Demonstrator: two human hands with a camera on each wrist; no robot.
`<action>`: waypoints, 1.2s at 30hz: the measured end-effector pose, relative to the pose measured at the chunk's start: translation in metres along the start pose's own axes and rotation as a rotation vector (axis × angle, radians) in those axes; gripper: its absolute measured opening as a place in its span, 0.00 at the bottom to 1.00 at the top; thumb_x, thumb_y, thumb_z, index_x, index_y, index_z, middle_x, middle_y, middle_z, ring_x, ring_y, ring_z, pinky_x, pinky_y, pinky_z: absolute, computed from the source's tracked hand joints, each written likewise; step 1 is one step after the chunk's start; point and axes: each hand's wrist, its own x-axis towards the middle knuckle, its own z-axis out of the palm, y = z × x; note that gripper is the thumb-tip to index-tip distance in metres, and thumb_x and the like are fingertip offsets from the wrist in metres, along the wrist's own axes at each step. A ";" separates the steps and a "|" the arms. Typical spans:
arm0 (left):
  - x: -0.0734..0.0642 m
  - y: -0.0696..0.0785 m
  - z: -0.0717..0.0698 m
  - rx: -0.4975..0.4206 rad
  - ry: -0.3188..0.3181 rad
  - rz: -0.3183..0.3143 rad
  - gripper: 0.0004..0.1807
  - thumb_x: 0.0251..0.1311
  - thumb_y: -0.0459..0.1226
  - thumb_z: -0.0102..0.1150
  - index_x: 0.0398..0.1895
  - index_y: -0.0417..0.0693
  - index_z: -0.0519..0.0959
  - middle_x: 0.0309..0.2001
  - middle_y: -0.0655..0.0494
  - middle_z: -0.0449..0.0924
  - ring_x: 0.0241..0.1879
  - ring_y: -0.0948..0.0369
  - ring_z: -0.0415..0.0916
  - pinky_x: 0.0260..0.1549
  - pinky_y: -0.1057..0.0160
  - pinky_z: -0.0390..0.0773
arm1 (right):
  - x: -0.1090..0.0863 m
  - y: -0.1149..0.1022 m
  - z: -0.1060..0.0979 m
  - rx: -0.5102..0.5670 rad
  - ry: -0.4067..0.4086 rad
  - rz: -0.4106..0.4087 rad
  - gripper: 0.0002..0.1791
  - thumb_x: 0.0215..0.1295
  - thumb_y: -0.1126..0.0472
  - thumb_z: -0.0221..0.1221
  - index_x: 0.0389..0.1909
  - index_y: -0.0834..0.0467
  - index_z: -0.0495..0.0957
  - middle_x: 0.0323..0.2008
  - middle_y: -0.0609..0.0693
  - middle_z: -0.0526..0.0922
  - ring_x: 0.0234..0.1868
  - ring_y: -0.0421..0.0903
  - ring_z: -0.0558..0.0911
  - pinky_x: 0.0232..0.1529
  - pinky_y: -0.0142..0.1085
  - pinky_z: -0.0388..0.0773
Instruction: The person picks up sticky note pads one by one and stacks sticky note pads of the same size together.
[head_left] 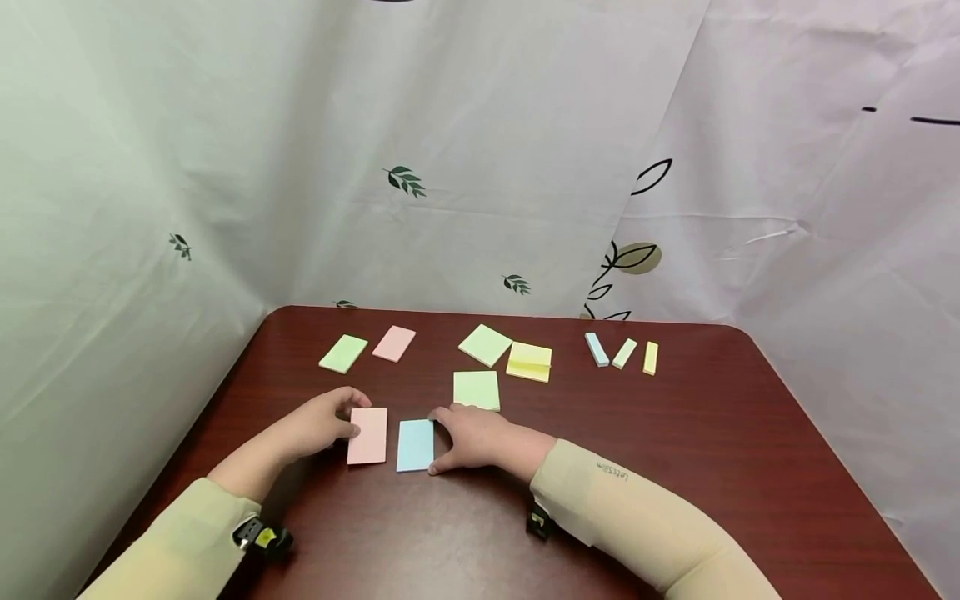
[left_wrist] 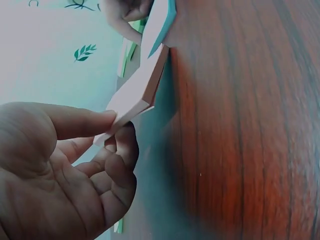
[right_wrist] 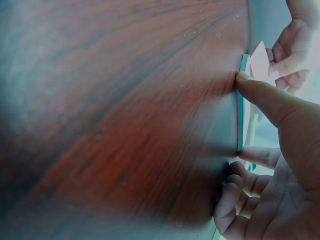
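My left hand [head_left: 322, 423] pinches a pink sticky note pad [head_left: 368, 436] by its left side, between thumb and fingers. The left wrist view shows that pink pad [left_wrist: 136, 86] tilted, its near end off the table. To its right lies a blue sticky note pad [head_left: 416, 446], flat or nearly so. My right hand [head_left: 478, 437] spans the blue pad's right side, thumb at the near corner and index finger at the far one. In the right wrist view the blue pad [right_wrist: 243, 117] appears edge-on between thumb and index finger, the other fingers curled below.
Behind my right hand lies a light green square pad [head_left: 476, 388]. Farther back are a green pad [head_left: 343, 354], another pink pad [head_left: 393, 343], another green square pad [head_left: 485, 345] and a yellow pad [head_left: 529, 362]. Blue [head_left: 597, 349], green [head_left: 624, 353] and yellow strips [head_left: 650, 358] lie back right.
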 end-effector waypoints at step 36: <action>0.007 0.044 0.056 0.369 0.119 0.009 0.18 0.51 0.37 0.70 0.45 0.43 0.78 0.44 0.48 0.73 0.36 0.56 0.74 0.41 0.52 0.75 | 0.000 0.001 -0.001 0.050 -0.001 0.004 0.43 0.50 0.35 0.71 0.64 0.52 0.71 0.51 0.47 0.79 0.49 0.43 0.79 0.46 0.38 0.77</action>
